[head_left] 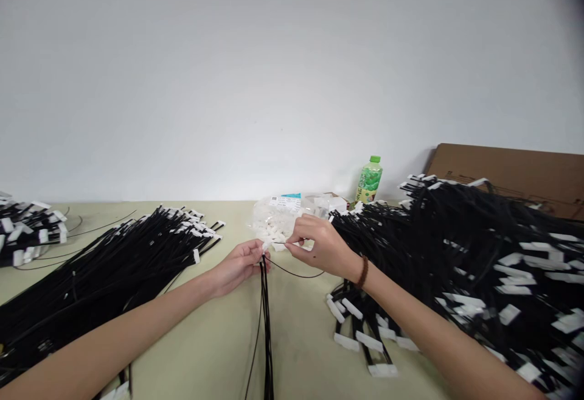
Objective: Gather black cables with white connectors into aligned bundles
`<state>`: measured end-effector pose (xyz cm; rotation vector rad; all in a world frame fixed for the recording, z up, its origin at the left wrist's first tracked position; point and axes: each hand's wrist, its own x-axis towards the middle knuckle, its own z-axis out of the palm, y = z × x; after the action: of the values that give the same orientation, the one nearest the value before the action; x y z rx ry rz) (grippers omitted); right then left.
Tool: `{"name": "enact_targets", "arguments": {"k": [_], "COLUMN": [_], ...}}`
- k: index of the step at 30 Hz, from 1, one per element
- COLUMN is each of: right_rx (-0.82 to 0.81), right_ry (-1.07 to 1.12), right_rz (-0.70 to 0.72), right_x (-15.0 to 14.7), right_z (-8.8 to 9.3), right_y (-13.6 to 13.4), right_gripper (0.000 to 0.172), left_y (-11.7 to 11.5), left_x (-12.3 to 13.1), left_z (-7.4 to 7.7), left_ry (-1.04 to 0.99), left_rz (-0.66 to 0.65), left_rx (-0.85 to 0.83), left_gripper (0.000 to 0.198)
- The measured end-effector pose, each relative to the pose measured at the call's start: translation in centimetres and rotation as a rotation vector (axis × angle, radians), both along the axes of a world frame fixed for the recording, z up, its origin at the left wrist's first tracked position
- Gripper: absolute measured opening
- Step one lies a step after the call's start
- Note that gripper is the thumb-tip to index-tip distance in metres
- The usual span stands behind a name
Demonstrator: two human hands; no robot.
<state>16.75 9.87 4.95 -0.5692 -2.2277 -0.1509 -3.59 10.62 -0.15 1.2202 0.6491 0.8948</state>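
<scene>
My left hand (244,264) pinches a small white connector (265,246) at the top of a black cable bundle (266,333). The bundle hangs straight down over the table toward me. To its right, my right hand (319,240) is closed, thumb against fingers, on the end of a thin black wire (296,274). This wire loops from beneath the connector out to the right. The tip of the wire points left at the connector, and I cannot tell whether it touches. Just behind both hands lies a clear plastic bag (269,214) of small white connectors.
Black cables with white connectors (137,260) are heaped at left, with another pile (31,223) at the far left. A large heap of similar cables (456,248) covers the right side. A green-capped bottle (369,179) and brown cardboard (511,171) stand by the wall.
</scene>
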Motion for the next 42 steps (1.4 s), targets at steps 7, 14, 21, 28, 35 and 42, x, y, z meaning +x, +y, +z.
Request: {"name": "enact_targets", "arguments": {"k": [7, 14, 21, 28, 35, 42], "right_rx": [0.19, 0.352, 0.35, 0.255, 0.307, 0.386], "right_ry": [-0.067, -0.166, -0.165, -0.134, -0.211, -0.314], "right_rz": [-0.078, -0.148, -0.252, -0.333, -0.411, -0.332], "right_x": [-0.8, -1.0, -1.5, -2.0, -2.5, -2.0], "right_z": [-1.1, -1.3, -2.3, -2.8, -3.2, -4.1], "right_y": [-0.3, -0.6, -0.7, -0.8, -0.9, -0.3], "right_gripper": [0.012, 0.017, 0.018, 0.016, 0.011, 0.006], "left_y": [0.4, 0.4, 0.4, 0.1, 0.1, 0.2], "left_x": [-0.2, -0.2, -0.2, 0.0, -0.1, -0.1], "left_z": [-0.6, -0.6, -0.6, -0.4, -0.5, -0.6], "left_ry": [-0.04, -0.018, 0.008, 0.038, 0.062, 0.092], "left_rz": [-0.015, -0.026, -0.022, 0.015, 0.008, 0.015], "left_rx": [0.021, 0.044, 0.052, 0.076, 0.092, 0.087], "left_gripper": [0.021, 0.02, 0.021, 0.024, 0.026, 0.026]}}
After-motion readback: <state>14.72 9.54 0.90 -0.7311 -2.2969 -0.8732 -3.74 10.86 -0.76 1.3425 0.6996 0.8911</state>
